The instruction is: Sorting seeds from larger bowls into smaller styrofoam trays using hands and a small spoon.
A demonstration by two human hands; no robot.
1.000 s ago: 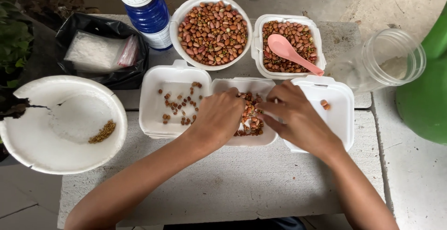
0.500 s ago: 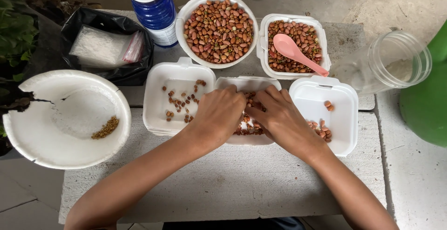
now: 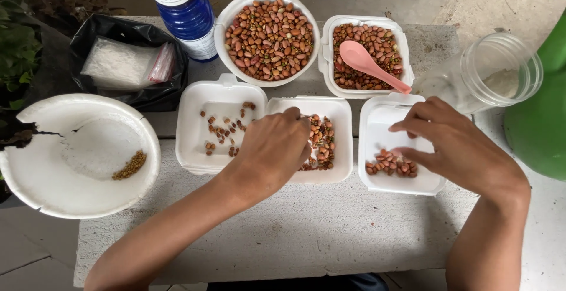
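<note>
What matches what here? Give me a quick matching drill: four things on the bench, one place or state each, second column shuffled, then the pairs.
Things:
1. pink spoon
2. left hand
3. right hand
4. blue bottle

Places or states:
a. over the right foam tray, beside a small pile of peanuts
b. lying on the nuts in the square container
c. standing left of the round bowl
d. over the middle foam tray

Pairs: 1-b, 2-d, 3-a, 4-c

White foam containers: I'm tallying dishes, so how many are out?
6: round bowl, spoon tray, three front trays, cracked bowl far left.
</note>
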